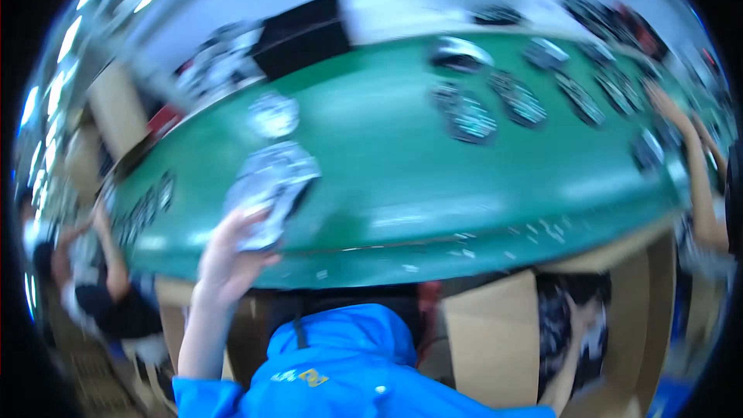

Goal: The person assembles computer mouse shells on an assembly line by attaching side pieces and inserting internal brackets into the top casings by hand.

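My left hand (236,255) is raised over the near edge of the green work surface (371,162). Its fingers are closed on a silvery, plastic-wrapped part (275,182), too blurred to name more exactly. Just beyond it lies a round, shiny, clear-looking piece (273,114). Down at the lower right, my right hand (586,316) reaches into an open cardboard box (495,333), among dark parts in glossy wrapping (553,317). Motion blur hides whether those fingers grip anything.
Oval dark parts (468,116) with greenish faces lie in a row on the right half. A black box (302,35) stands at the back. Small white scraps (549,228) dot the near edge. Co-workers' arms reach in at right (696,162) and left (112,251).
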Tool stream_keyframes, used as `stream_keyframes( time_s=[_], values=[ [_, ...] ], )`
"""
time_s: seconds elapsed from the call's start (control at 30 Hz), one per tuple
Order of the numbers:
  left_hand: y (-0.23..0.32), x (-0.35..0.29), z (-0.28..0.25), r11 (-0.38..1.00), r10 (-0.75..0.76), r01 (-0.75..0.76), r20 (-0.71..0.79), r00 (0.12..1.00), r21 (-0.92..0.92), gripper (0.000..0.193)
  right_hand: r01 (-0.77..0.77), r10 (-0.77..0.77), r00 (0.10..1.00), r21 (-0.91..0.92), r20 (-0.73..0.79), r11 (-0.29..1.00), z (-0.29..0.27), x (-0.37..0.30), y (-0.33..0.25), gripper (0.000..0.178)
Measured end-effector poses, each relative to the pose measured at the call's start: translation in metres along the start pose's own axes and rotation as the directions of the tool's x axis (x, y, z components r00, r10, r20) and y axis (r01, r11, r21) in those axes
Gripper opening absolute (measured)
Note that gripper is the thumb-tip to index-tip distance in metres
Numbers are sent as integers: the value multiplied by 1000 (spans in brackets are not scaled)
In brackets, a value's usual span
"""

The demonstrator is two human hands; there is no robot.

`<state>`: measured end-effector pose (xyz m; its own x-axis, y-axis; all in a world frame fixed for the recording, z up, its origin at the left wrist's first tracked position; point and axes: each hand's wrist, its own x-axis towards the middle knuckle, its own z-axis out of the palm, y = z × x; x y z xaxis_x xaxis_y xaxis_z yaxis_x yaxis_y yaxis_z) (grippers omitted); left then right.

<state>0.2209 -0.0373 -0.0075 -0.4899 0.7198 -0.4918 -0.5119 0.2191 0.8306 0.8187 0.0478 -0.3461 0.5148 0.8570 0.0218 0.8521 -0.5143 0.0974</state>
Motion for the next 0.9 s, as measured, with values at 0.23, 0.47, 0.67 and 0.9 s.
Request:
stream_keyframes(
  time_s=[0.23,0.47,0.67,0.9],
  values=[
    [-4,4,3,999,-31,33,231,972,-3,33,257,-219,898,50,-382,965,52,126,-45,93],
    [-3,10,-13,1000,-2,7,217,976,-26,38,281,-229,916,120,-328,952,-77,72,-191,61],
    [2,9,-32,993,23,1,201,979,-119,40,223,-179,941,130,-286,966,-92,-9,-79,34],
    [10,23,-74,990,53,-27,191,980,-135,37,286,-249,956,298,-155,911,-138,-33,-89,30]
  ],
)
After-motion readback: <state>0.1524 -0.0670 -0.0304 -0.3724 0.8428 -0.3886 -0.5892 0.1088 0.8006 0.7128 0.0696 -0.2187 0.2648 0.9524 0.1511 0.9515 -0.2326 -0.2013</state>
